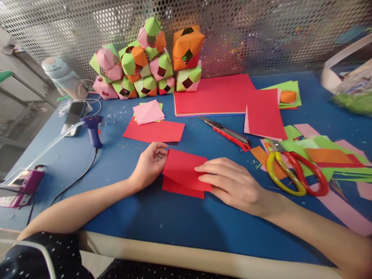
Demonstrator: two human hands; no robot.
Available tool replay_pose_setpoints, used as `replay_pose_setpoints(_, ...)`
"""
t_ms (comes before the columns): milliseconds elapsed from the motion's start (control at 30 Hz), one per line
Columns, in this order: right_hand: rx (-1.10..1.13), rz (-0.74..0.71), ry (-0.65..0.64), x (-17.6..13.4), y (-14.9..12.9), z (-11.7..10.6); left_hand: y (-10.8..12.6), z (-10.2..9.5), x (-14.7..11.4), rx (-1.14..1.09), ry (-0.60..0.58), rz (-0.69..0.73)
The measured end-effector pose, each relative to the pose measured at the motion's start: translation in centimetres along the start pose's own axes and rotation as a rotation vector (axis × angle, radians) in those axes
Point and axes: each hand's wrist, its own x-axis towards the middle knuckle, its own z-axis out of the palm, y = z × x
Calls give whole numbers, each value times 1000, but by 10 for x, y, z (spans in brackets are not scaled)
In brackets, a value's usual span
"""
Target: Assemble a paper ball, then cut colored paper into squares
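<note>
A folded sheet of red paper point(184, 169) lies in front of me on the blue table, its upper layer standing slightly off the lower one. My left hand point(151, 162) pinches the paper's left edge, the fingers curled. From the right, my right hand point(232, 182) grips the paper's right edge, fingers over the top and the thumb hidden. Just beyond the paper is a flat red strip point(157, 131), with a small stack of pink and green squares point(148, 112) on its far edge. A box cutter point(225, 133) with a red handle rests farther right.
Several folded paper balls point(135, 64) are piled against the perforated metal screen point(261, 38). Red sheets point(215, 93) lie in front of it. Scissors point(296, 172) and paper scraps point(328, 155) spread at right. On the left are a glue gun point(93, 130), phone point(74, 116) and bottle point(62, 75).
</note>
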Motion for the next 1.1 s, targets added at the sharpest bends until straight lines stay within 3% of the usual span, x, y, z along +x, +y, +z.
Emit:
replay_pose_setpoints(167,-234,-122,-87,-21,8,13,-5,-3,5,30,-7,29)
replay_pose_setpoints(433,-239,-90,-90,-13,12,15,-8,-10,-5,284,-28,94)
replay_pose_setpoints(733,-216,-87,-104,-18,13,13,12,-10,-52,714,-23,485)
replay_pose_setpoints(933,-195,-97,-95,-21,12,11,17,-6,-70,969,-275,852)
replay_pose_setpoints(1100,-164,-84,-106,-22,10,8,26,2,-82,1016,-388,892)
